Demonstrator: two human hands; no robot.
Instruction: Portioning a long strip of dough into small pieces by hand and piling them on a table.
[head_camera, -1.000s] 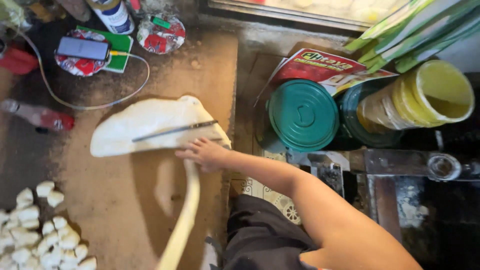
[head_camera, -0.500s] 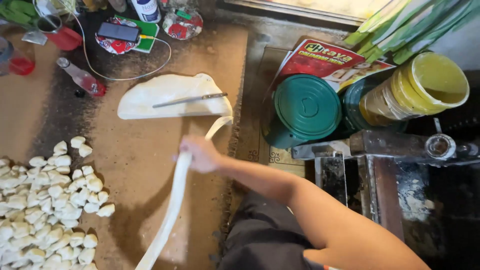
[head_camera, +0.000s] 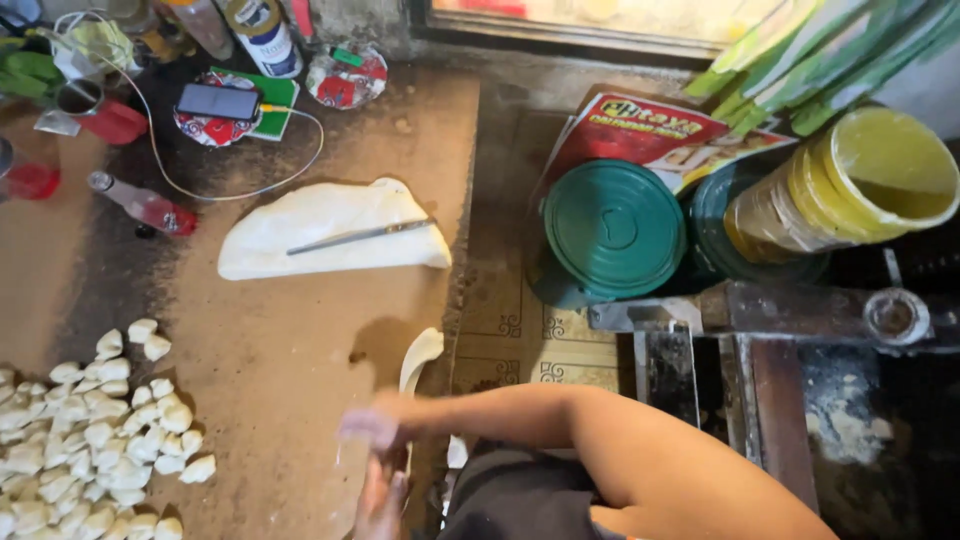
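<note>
My right hand (head_camera: 366, 428) is blurred low in the head view and shut on a long white dough strip (head_camera: 420, 355), whose free end curls up just above it. My left hand (head_camera: 380, 498) sits right below at the frame's bottom edge, against the strip. It is too blurred to show its grip. Farther up the brown board (head_camera: 290, 340) lies a folded white dough sheet (head_camera: 300, 215) with a thin knife (head_camera: 360, 236) resting across it. A heap of several small cut dough pieces (head_camera: 90, 450) covers the board's lower left.
A phone (head_camera: 218, 100) on a round red tin, its cable and a small red bottle (head_camera: 145, 205) lie at the board's far left. Right of the board stand a green-lidded bucket (head_camera: 615, 230), stacked yellow buckets (head_camera: 850, 190) and a dark metal machine (head_camera: 760, 330).
My right hand has pulled back from the dough sheet toward my body, drawing the strip along. The strip's end is now off the sheet. My left hand has come into view.
</note>
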